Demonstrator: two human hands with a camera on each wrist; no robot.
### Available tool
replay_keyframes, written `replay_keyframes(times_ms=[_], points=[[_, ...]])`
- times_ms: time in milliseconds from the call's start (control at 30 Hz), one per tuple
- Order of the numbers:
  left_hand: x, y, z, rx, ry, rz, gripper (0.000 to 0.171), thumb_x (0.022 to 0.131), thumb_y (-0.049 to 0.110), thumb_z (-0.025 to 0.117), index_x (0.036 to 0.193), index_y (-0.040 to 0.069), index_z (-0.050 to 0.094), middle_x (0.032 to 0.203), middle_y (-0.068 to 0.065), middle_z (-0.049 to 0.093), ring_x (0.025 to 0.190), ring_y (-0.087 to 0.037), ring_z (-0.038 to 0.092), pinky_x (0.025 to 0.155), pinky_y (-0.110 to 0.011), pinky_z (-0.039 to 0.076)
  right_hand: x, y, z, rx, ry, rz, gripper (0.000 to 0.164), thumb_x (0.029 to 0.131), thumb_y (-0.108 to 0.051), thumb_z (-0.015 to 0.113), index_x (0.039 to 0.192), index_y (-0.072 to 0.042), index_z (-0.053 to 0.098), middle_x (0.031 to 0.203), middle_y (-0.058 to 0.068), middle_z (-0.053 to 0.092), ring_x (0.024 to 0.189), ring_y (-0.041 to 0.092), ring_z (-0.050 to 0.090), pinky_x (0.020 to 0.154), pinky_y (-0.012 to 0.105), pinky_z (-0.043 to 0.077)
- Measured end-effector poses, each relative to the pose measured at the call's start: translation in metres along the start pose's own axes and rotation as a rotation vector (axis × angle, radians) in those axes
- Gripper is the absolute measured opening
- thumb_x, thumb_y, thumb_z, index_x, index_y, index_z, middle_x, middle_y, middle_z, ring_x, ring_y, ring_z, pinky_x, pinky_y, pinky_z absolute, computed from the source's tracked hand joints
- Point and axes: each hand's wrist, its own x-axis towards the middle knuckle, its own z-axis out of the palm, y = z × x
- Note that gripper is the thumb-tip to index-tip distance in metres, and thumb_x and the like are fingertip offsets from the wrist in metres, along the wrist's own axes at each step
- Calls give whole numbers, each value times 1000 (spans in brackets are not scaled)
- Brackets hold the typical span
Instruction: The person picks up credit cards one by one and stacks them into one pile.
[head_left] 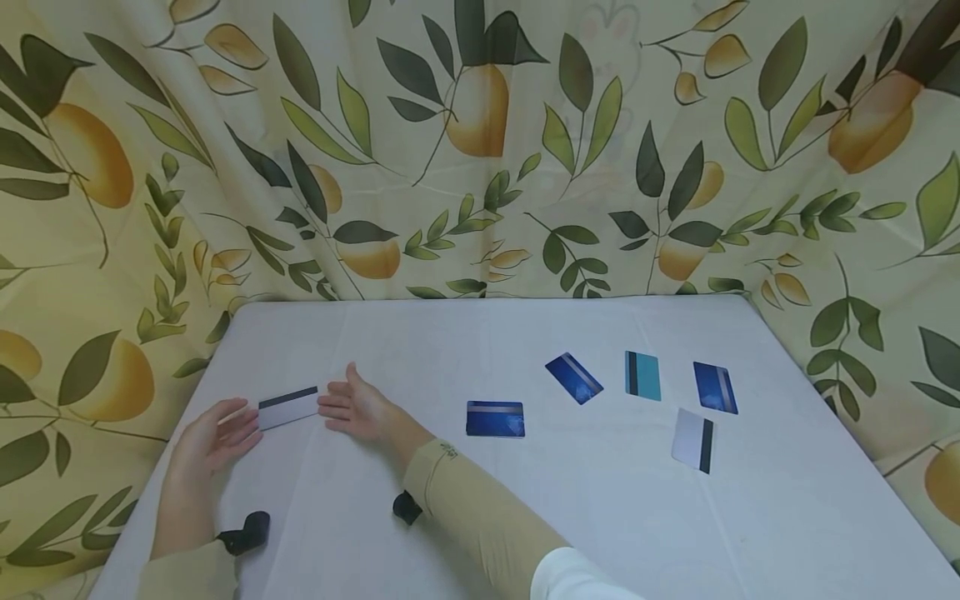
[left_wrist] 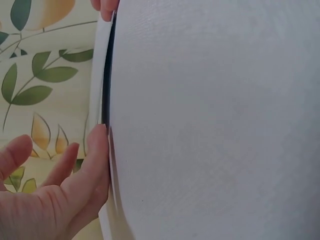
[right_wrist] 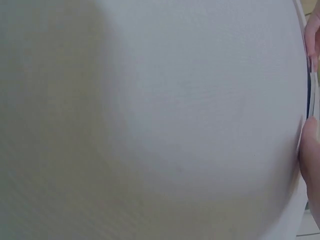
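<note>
A white card (head_left: 288,411) with a dark stripe along its far edge lies flat on the left part of the white-covered table. My left hand (head_left: 213,440) is at its left end, fingers extended and fingertips touching or very close to that edge. Opposite, my right hand (head_left: 360,407) points its straight fingers at the card's right end, palm turned sideways and thumb up. The left wrist view has the left hand (left_wrist: 65,195) beside the card's dark stripe (left_wrist: 106,90), seen at a steep angle. Only part of the right hand (right_wrist: 311,150) shows at the right wrist view's edge.
To the right lie a blue card (head_left: 495,419), a tilted blue card (head_left: 573,378), a teal card (head_left: 649,377), another blue card (head_left: 712,390) and a white striped card (head_left: 688,437). A leaf-and-fruit patterned curtain (head_left: 480,217) hangs behind the table (head_left: 600,517).
</note>
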Motion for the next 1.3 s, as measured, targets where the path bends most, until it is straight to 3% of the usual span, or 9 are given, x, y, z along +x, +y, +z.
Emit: replay_keyframes(times_ms=[433,833,1000,1167,1300], points=[[0,-3,2,-18,-16,7,19,92,17,52,77,11,61,79,-5,63,78,-15,63,82,-31,53,0,-4,-1,58,62,0,69,98,-49,24,137,7,31,130,32,41,123,41,39,105,46,32],[2,-7,3,212,-51,60,24,93,17,51,74,14,65,78,1,63,74,-8,60,73,-20,53,3,-6,-7,40,61,20,67,99,-43,26,135,14,30,128,35,42,122,42,40,104,44,34],[5,-10,1,311,-34,81,24,93,16,50,74,17,65,76,4,63,71,-6,59,69,-18,53,1,-8,-8,11,56,31,66,100,-41,27,132,16,32,128,34,43,122,40,42,104,42,36],[7,-13,1,389,-4,83,20,92,15,53,76,19,64,76,4,62,70,-6,60,67,-18,53,-1,-10,-10,-3,66,38,63,100,-38,29,131,16,34,126,33,46,120,40,44,102,41,37],[7,-16,1,410,-20,104,17,91,11,55,79,21,63,75,3,65,70,-8,63,65,-18,54,0,-10,-11,-16,74,46,60,100,-35,33,129,16,36,123,31,48,118,39,46,101,41,38]])
